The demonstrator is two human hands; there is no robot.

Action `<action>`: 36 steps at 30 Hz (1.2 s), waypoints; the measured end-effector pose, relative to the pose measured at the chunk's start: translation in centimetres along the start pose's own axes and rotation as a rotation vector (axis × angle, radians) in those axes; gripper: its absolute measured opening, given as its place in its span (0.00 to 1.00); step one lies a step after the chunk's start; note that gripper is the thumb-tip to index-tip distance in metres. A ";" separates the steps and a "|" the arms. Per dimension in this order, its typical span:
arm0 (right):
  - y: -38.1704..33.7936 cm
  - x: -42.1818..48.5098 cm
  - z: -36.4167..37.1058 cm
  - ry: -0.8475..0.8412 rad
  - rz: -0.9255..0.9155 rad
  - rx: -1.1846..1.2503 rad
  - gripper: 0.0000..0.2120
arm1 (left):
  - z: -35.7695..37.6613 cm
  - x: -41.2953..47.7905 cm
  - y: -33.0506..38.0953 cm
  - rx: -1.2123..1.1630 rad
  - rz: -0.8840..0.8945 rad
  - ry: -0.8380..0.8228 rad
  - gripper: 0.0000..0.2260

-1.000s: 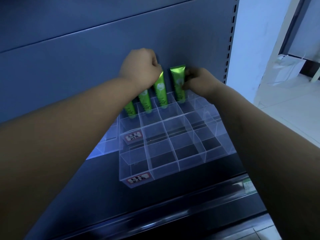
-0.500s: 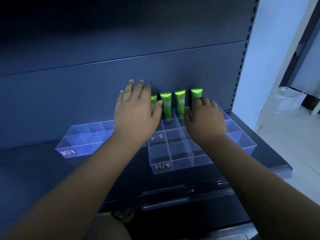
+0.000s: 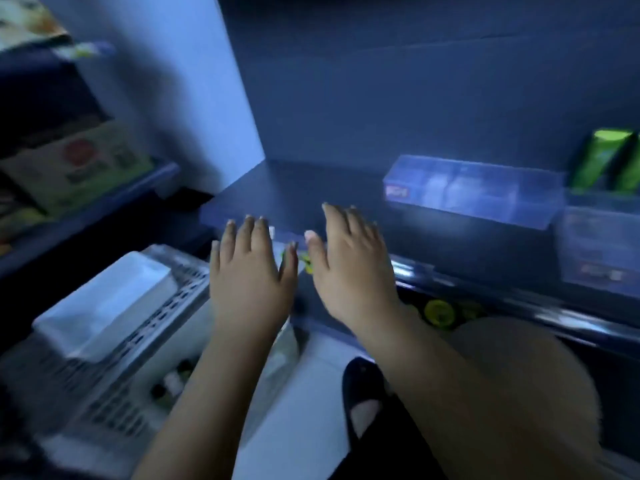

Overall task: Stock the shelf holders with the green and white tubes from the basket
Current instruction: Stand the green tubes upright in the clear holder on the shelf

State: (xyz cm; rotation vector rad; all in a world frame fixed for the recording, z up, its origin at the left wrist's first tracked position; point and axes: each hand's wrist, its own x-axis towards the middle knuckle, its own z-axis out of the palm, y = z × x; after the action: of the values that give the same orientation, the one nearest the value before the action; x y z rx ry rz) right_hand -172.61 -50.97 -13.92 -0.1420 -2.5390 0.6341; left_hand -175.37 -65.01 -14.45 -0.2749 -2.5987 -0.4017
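Both my hands hover side by side, empty, fingers straight, in front of the dark shelf edge. My left hand (image 3: 251,271) is above the right rim of a grey slatted basket (image 3: 145,344) on the floor at lower left. My right hand (image 3: 349,265) is just right of it. Small tubes and caps (image 3: 171,381) show blurred inside the basket. Green tubes (image 3: 604,161) stand at the far right in a clear shelf holder (image 3: 599,251). A second clear holder (image 3: 474,192) lies on the shelf left of them.
A white box (image 3: 110,299) lies on top of the basket. Another shelf unit with cartons (image 3: 79,168) stands at the left. My foot in a dark shoe (image 3: 363,396) and my knee (image 3: 519,368) are below the shelf. Green-capped items (image 3: 440,311) sit on a lower shelf.
My view has swung left and down from the holders toward the basket. Both hands have left the tubes and pulled back off the shelf, open and empty.
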 end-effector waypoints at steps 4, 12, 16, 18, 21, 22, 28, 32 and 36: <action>-4.8 -2.6 8.0 -0.181 -0.024 0.067 0.28 | -0.8 -4.6 -10.8 0.061 -0.255 -0.059 0.30; -7.7 -6.9 16.0 -0.519 -0.242 0.066 0.16 | 3.9 -13.2 -19.6 0.094 -0.450 -0.329 0.27; -8.1 -7.7 19.1 -0.716 -0.251 0.063 0.21 | 7.1 -15.0 -21.8 0.034 -0.503 -0.394 0.27; -7.8 -8.0 20.8 -0.804 -0.207 0.023 0.21 | 8.8 -15.3 -22.6 -0.004 -0.548 -0.421 0.27; -7.0 -7.3 23.7 -0.924 0.073 0.117 0.21 | 11.7 -15.3 -23.8 -0.046 -0.598 -0.466 0.25; -7.0 -6.6 24.8 -0.962 0.212 0.166 0.20 | 12.8 -15.3 -24.3 -0.061 -0.612 -0.492 0.25; -6.4 -0.6 32.4 -0.977 0.732 0.231 0.10 | 19.4 -12.1 -26.5 -0.147 -0.593 -0.607 0.23; -5.1 1.3 36.3 -1.055 0.824 0.179 0.16 | 23.6 -9.3 -28.4 -0.228 -0.620 -0.694 0.11; -2.7 1.8 40.1 -1.081 0.746 0.083 0.15 | 27.4 -7.8 -31.4 -0.200 -0.618 -0.814 0.10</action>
State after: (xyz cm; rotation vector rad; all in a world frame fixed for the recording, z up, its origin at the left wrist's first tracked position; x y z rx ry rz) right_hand -194.45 -69.42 -42.25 -0.9782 -3.4556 1.3812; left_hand -189.02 -86.32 -48.44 0.4126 -3.4192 -0.9207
